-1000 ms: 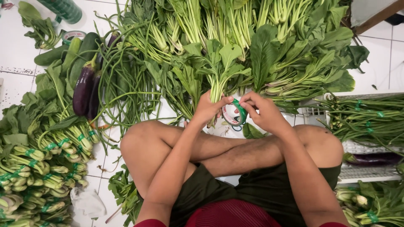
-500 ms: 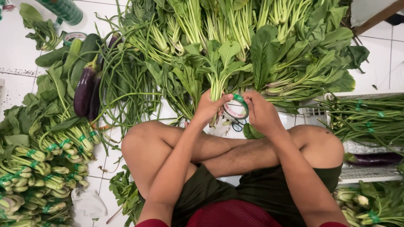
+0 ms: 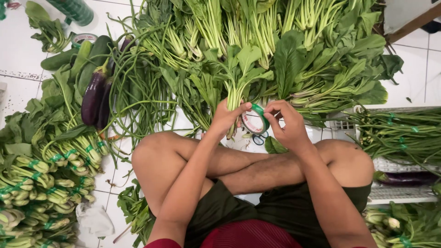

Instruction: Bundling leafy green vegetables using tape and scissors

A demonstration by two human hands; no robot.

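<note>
While your left hand (image 3: 225, 120) clamps its fingers on the leafy green bunch (image 3: 239, 73), your right hand (image 3: 287, 126) pinches the green tape roll (image 3: 256, 121); blue-handled scissors (image 3: 260, 137) lie beneath, dark purple eggplants (image 3: 94, 96) leftward.

Two hands (image 3: 225, 120), one tape roll (image 3: 255, 120), two purple eggplants (image 3: 93, 94) at left, one scissors (image 3: 259, 137).

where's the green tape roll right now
In the head view, centre: the green tape roll sits between the left hand and right hand, against the leafy bunch.
</note>
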